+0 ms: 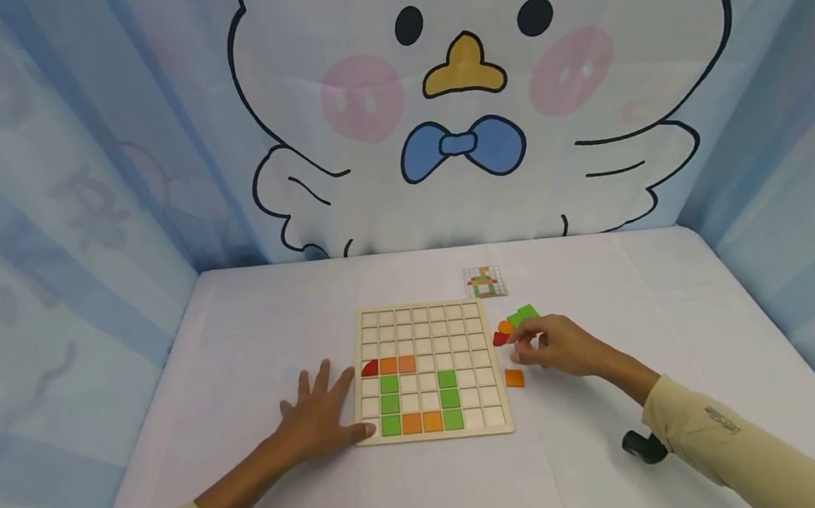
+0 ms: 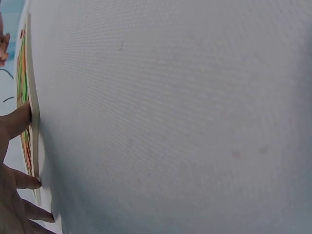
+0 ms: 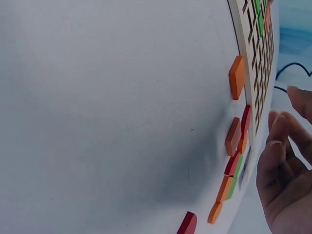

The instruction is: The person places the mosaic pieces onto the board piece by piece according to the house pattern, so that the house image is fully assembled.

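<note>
A wooden grid board [image 1: 460,343] lies on the table with coloured tiles set in its lower rows. These include green squares [image 1: 390,404], orange squares [image 1: 422,422] and a red rounded piece [image 1: 370,368]. My left hand [image 1: 316,419] spreads its fingers at the board's left side, the thumb resting on its lower left corner. To the right of the board, my right hand [image 1: 557,346] hovers over loose pieces, fingers bent, thumb apart from them and nothing visible between. Below it in the right wrist view lie a reddish-orange square [image 3: 233,136] and other loose tiles.
A small picture card [image 1: 484,281] lies behind the board. Green tiles [image 1: 527,312] and an orange round piece [image 1: 506,327] are grouped at the board's right, with an orange square [image 1: 515,378] nearer me. A printed curtain [image 1: 477,204] stands behind the table.
</note>
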The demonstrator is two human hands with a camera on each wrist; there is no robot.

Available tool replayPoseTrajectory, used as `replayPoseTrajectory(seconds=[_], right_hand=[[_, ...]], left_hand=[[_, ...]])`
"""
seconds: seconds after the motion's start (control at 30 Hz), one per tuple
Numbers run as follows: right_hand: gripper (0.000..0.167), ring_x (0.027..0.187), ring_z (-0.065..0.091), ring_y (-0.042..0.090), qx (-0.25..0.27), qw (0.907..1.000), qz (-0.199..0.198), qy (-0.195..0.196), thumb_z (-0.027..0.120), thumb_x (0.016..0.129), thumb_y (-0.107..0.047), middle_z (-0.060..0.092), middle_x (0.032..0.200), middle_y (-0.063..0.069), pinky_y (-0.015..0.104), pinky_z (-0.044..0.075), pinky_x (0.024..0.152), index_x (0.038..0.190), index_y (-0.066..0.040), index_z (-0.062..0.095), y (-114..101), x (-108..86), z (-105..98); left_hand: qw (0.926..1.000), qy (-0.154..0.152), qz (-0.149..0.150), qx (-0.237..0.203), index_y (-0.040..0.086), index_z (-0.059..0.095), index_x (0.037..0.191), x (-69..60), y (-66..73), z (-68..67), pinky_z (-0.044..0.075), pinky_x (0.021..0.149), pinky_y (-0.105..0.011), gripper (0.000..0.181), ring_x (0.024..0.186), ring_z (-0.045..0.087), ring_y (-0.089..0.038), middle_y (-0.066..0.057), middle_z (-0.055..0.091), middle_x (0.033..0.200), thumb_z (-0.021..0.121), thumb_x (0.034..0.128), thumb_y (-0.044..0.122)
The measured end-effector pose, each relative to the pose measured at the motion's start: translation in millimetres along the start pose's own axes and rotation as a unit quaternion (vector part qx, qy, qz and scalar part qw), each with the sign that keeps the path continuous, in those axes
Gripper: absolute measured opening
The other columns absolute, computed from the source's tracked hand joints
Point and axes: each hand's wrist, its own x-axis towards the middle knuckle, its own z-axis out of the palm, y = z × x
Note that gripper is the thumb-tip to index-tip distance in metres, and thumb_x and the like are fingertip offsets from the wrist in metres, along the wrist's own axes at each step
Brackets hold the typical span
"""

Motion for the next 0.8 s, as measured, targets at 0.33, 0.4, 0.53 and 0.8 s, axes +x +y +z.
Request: replayPoseTrajectory(seconds=[0.33,0.4,0.53,0.8], right_hand=[[0.025,0.069,0.052,0.016,-0.008,0.9994,0.033,0.006,0.079,0.082,-0.021,0.066,0.096,-0.002,0.022,0.046,0.057,0.105,-0.014,0.071,10.3,-12.6,10.9],[0.026,0.074,0.052,0.016,-0.02,0.9993,0.03,0.012,0.08,0.081,-0.021,0.067,0.098,-0.002,0.022,0.045,0.059,0.104,-0.016,0.072,10.8,-13.3,13.6],[0.025,0.082,0.053,0.014,-0.044,0.9987,0.012,0.024,0.081,0.079,-0.022,0.066,0.096,-0.006,0.022,0.046,0.065,0.101,-0.017,0.072,9.7,-15.0,19.4],[0.025,0.091,0.055,0.01,-0.078,0.9963,0.002,0.036,0.082,0.079,-0.024,0.07,0.096,-0.011,0.027,0.047,0.077,0.102,-0.019,0.073,6.9,-16.9,30.3]], left_hand=[[1.0,0.001,0.001,0.004,0.017,0.035,0.152,-0.1,-1.7,0.9,0.022,0.095,-0.084,0.095,0.144,0.013,-0.058,-0.024,0.018,0.161,0.076,0.0746,0.053],[1.0,0.003,0.001,0.003,0.017,0.035,0.152,0.2,-2.2,1.5,0.022,0.094,-0.084,0.095,0.143,0.012,-0.058,-0.024,0.018,0.161,0.077,0.0744,0.053],[1.0,0.005,0.002,0.003,0.017,0.036,0.152,0.3,-2.5,1.8,0.022,0.094,-0.084,0.095,0.143,0.013,-0.058,-0.024,0.018,0.161,0.077,0.0738,0.054],[1.0,0.004,0.003,0.001,0.017,0.036,0.152,0.2,-1.6,1.5,0.022,0.094,-0.084,0.095,0.143,0.013,-0.059,-0.025,0.018,0.16,0.077,0.074,0.053]])
